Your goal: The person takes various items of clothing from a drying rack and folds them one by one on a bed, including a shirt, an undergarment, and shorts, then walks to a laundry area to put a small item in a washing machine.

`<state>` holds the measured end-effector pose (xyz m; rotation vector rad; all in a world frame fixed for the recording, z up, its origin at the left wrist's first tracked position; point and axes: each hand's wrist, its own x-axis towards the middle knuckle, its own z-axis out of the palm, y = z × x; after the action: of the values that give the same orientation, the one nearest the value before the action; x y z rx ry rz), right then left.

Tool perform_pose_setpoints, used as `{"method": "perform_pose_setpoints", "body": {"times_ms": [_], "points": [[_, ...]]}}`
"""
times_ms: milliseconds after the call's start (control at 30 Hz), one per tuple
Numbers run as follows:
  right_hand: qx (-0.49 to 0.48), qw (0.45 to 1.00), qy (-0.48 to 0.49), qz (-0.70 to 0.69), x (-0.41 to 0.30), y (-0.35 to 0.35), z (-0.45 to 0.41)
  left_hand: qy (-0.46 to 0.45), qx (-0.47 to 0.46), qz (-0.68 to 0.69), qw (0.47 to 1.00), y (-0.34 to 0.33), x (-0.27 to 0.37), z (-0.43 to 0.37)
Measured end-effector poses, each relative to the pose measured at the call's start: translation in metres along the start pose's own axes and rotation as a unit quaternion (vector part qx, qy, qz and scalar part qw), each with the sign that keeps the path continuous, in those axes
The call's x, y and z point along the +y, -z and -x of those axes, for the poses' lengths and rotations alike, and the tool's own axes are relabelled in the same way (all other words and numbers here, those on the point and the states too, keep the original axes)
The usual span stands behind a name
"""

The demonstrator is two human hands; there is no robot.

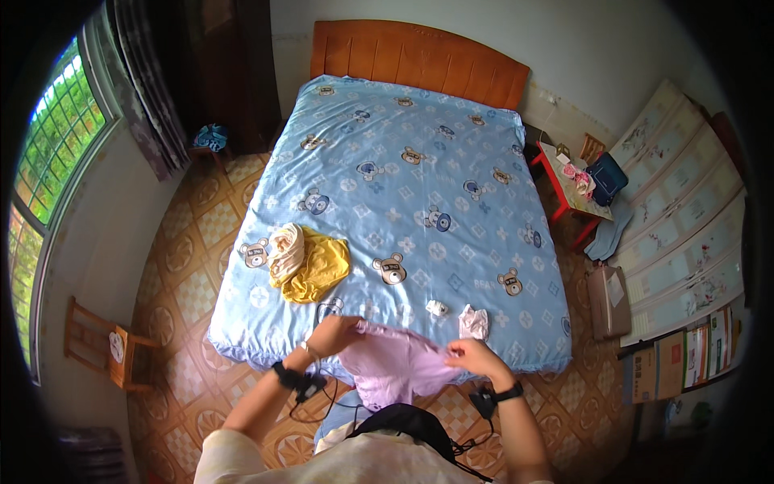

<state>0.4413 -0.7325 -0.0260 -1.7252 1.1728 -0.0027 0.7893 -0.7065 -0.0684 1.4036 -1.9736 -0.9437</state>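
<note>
A light purple garment (396, 357) is stretched between my two hands at the foot of the bed. My left hand (334, 334) grips its upper left corner, and my right hand (478, 358) pinches the upper right one. The lower part hangs over the bed's edge towards my lap. Beyond my right hand, a small pale pink folded cloth (473, 322) lies on the blue bear-print bedsheet (393, 193). A small white bundle (436, 308) rests left of it. Further left are a yellow cloth (320, 266) and a rolled cream cloth (286, 248), touching each other.
A wooden headboard (417, 60) closes the bed's far end. On the left stands a wooden chair (124, 357) below a barred window (57, 139). A red-edged table (559, 187) holds a dark blue bag (606, 179) on the right, near a wardrobe (677, 212) and cardboard boxes (659, 369).
</note>
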Motion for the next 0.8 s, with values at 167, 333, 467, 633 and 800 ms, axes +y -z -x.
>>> {"method": "perform_pose_setpoints", "body": {"times_ms": [167,333,467,633,800], "points": [[0.235,0.972,-0.012,0.020,0.007,0.035,-0.060,-0.023,0.042,-0.100,0.994,0.019,-0.009,-0.084],[0.443,0.883,0.129,0.083,0.000,0.079,-0.087,-0.134,0.110,-0.088,0.981,0.061,0.052,-0.112],[0.364,0.912,0.064,-0.180,-0.003,0.068,-0.094,-0.131,0.083,-0.141,0.978,0.038,0.036,-0.089],[0.311,0.940,0.087,-0.111,0.117,-0.011,-0.125,-0.089,-0.027,-0.090,0.992,-0.058,-0.051,-0.047],[0.263,0.965,0.018,0.010,0.220,-0.102,-0.156,0.023,-0.148,-0.060,0.987,-0.188,-0.170,-0.016]]}}
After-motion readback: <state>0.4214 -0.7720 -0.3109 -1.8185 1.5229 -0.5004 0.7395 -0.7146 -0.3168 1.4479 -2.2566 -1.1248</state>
